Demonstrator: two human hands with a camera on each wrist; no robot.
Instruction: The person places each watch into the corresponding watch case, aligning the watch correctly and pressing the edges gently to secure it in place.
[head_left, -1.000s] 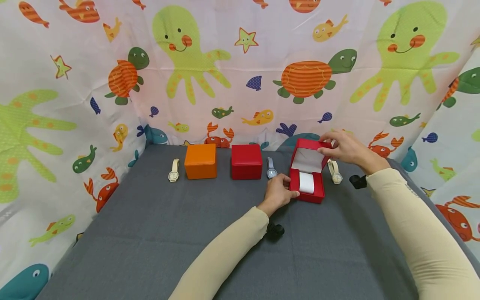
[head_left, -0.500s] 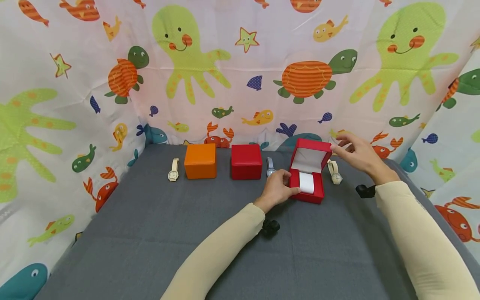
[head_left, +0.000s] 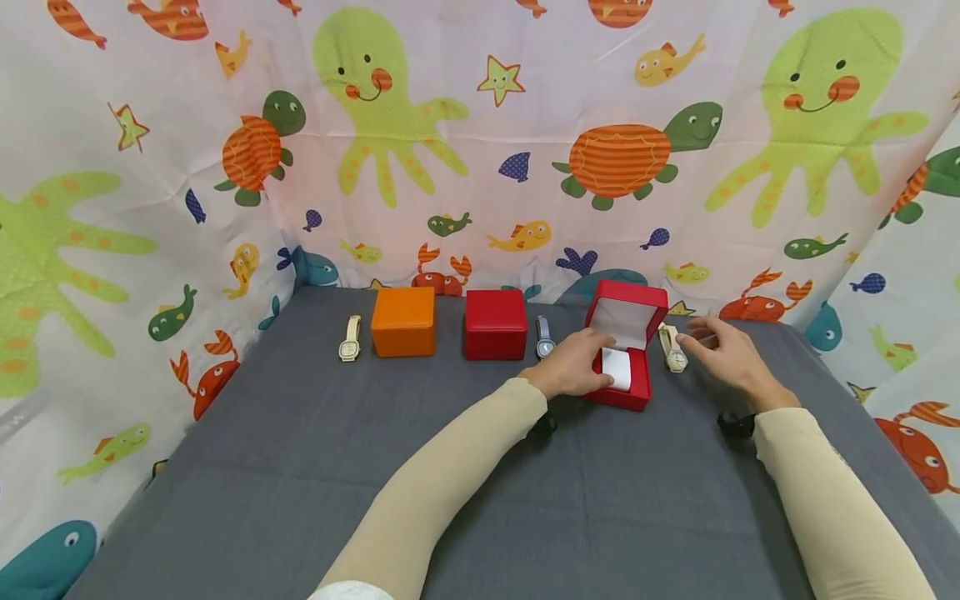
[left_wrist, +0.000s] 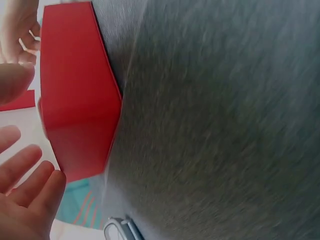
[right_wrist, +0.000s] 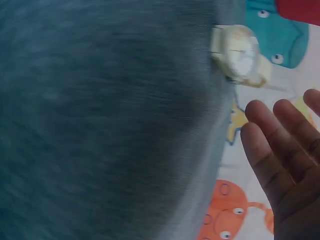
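An open red watch box (head_left: 640,392) stands at the right with its lid raised, a white cushion (head_left: 617,369) inside. Over the box's left side is my left hand (head_left: 573,364), fingers and thumb spread about the cushion. In the left wrist view the thumb (left_wrist: 15,82) and fingers (left_wrist: 37,182) are apart at the box's opening; whether they touch the cushion I cannot tell. My right hand (head_left: 723,354) hovers just right of a cream-strapped wristwatch (head_left: 675,358), fingers loosely extended and holding nothing. The right wrist view has that watch (right_wrist: 241,54) beyond the fingertips.
A closed red box (head_left: 496,325) and a closed orange box (head_left: 403,322) stand to the left. A blue-grey watch (head_left: 544,337) lies between the two red boxes, another cream watch (head_left: 350,339) left of the orange one. A printed curtain (head_left: 480,192) rises behind the grey cloth (head_left: 337,467).
My right hand has let go of the raised lid and moved right and down beside the cream watch. My left hand has shifted from the box's left edge to over the cushion.
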